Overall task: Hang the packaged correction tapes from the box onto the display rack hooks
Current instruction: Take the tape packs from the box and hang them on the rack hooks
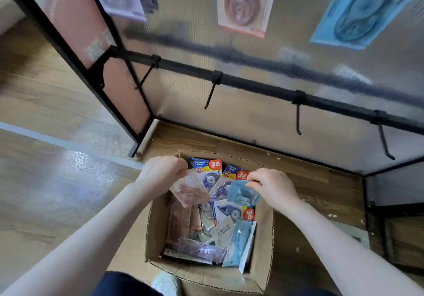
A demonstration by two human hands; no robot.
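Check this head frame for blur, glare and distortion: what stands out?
Head view: hanging packs up top, like the blue one, are smeared by motion blur; the rack rail bows from wide-angle distortion; window glare streaks the floor; packs in the box stay fairly sharp.

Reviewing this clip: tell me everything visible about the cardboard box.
The cardboard box is plain brown corrugated board, open at the top with rough perforated edges. It stands upright on the wooden base of the display rack, below the row of bare hooks. It holds a loose jumble of packaged correction tapes in pink, blue and purple. Both hands reach over its far end, each holding a pack.
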